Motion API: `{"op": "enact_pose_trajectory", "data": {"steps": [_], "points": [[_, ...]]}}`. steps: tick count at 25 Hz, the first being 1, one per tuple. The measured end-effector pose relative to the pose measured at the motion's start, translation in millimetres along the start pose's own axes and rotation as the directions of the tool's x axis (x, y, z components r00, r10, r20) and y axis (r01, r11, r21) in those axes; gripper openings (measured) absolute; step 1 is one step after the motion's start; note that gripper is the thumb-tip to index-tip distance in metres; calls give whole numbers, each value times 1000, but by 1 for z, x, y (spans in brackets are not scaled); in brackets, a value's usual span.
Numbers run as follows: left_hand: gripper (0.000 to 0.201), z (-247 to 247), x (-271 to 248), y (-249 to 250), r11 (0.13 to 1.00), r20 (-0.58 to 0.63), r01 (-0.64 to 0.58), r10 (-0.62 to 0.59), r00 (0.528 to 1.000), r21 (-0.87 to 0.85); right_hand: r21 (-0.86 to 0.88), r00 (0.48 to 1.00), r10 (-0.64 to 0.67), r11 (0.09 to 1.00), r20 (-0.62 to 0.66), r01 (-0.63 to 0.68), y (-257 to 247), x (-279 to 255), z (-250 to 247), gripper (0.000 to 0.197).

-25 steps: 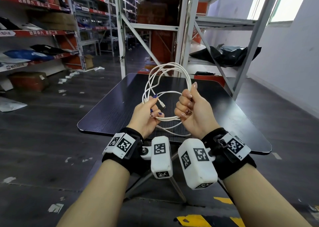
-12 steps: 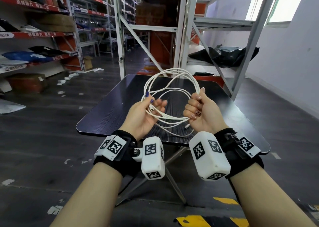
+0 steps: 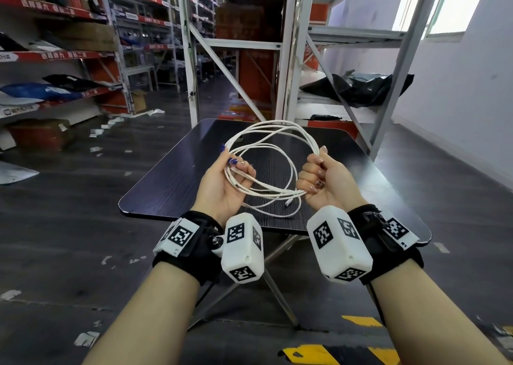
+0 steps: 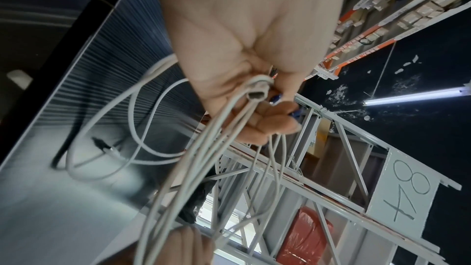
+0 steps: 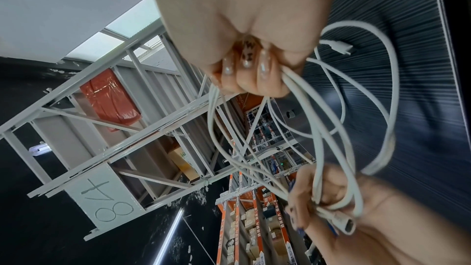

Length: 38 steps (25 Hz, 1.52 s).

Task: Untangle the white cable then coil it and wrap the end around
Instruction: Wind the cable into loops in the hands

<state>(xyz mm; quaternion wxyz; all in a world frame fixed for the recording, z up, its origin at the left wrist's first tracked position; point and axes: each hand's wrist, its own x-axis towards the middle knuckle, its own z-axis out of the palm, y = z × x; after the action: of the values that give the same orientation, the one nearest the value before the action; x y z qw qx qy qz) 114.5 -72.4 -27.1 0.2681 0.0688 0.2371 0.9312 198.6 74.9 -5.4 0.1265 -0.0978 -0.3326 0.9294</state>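
Observation:
The white cable (image 3: 274, 193) hangs in several loose loops between my two hands, just above the black table (image 3: 172, 187). My left hand (image 3: 236, 167) grips the loops' left side, with one plug end (image 4: 257, 93) lying across its fingers. My right hand (image 3: 313, 173) is closed in a fist round the right side of the bundle (image 5: 300, 88). The other plug (image 3: 288, 203) dangles free under the loops, close to the table top, and shows near my right hand (image 5: 339, 46). The palms hide how the strands cross inside each grip.
Grey metal racks (image 3: 288, 59) stand right behind the table, with black bags (image 3: 361, 87) on a shelf to the right. Red-edged shelves (image 3: 55, 53) line the left aisle, paper scraps litter the floor, and a white wall (image 3: 458, 101) closes the right.
My hands have drawn apart and dropped slightly. The loops, held tall and narrow before, now spread wide and flatter between them, and a plug end has come to hang below.

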Motion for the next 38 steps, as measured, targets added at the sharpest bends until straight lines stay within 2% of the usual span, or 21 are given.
{"op": "enact_pose_trajectory", "data": {"steps": [3,5,10,13,15,18,20,22,23,25,27,28,30,31,32,36,38], "points": [[34,-2,2,1,998,-34,-30,28,999,-51,-31,997,83,996,-5,-83,2,-1,0,63],[33,-3,4,1,995,-114,-90,84,990,-52,-71,993,122,990,-4,-122,6,-2,3,56],[34,-1,6,-1,965,-256,-262,254,933,3,-125,980,197,973,13,-194,12,-4,8,51],[37,-5,11,-4,935,-346,-335,355,869,118,-130,973,230,966,28,-225,21,-5,11,51],[38,-7,13,-4,922,-398,-363,385,833,133,-130,966,254,960,46,-246,29,-6,13,52],[34,-3,10,-3,922,-412,-370,381,828,112,-116,961,272,957,53,-265,32,-5,14,56],[35,0,6,1,948,-371,-313,310,875,55,-92,963,265,961,40,-260,28,-3,12,57],[39,0,2,7,991,-218,-136,129,967,-18,-50,971,237,971,24,-236,22,0,5,59],[40,-1,1,9,999,-123,-34,33,992,-12,-22,976,218,976,19,-217,19,1,1,62],[41,-2,-2,12,997,-2,69,-69,998,40,26,984,177,984,11,-177,14,2,-7,68],[38,-2,-4,14,994,50,60,-65,997,87,37,988,152,988,6,-152,9,3,-12,70],[37,-2,-4,15,978,59,15,-28,998,209,31,989,148,988,4,-148,6,2,-14,70],[30,-3,-5,18,845,10,-44,45,999,533,15,989,146,989,8,-146,1,1,-17,70],[25,-4,-4,19,776,-1,-58,76,997,628,9,989,145,989,11,-145,-3,1,-19,69],[22,-5,-5,20,753,9,-62,73,997,655,-6,990,144,990,12,-144,-6,1,-20,69],[19,1,-14,22,882,98,-82,41,994,465,-76,992,122,990,14,-120,-12,2,-18,67],[17,3,-14,21,906,120,-87,41,992,414,-97,995,95,991,1,-94,-14,2,-16,66]]}}
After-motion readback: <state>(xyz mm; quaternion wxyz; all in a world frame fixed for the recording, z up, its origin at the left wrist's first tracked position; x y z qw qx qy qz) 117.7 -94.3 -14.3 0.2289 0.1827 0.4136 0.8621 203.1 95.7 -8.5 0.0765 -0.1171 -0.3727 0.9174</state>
